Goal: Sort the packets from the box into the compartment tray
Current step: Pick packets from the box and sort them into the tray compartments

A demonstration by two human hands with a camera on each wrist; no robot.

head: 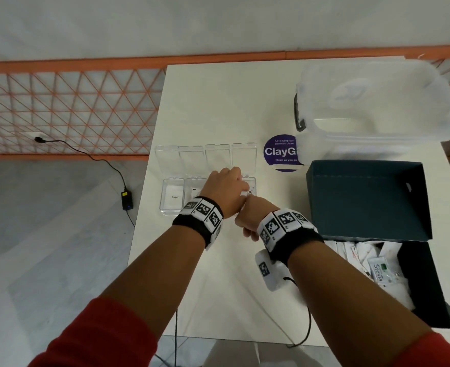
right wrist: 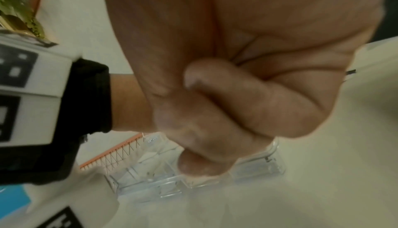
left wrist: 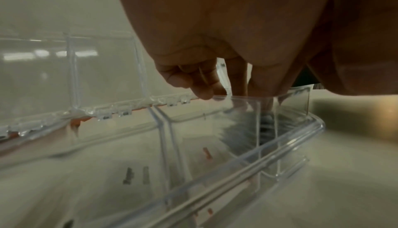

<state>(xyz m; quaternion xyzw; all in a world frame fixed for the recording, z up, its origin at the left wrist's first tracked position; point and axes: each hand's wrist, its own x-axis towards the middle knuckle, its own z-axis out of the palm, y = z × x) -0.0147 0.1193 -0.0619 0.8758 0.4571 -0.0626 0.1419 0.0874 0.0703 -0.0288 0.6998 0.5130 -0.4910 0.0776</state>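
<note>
Clear compartment tray (head: 172, 197) under left hand (head: 225, 188), fingers reaching in; right hand (head: 247, 221) fisted beside.

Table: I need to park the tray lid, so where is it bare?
Bare table runs behind the tray, left of the clear bin; also the near strip between tray and front edge. It is crowded on the right, where sticker, bin and box stand.

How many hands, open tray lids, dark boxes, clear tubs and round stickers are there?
Hands: 2
Open tray lids: 4
Dark box: 1
Clear tub: 1
Round sticker: 1
Total: 9
</note>
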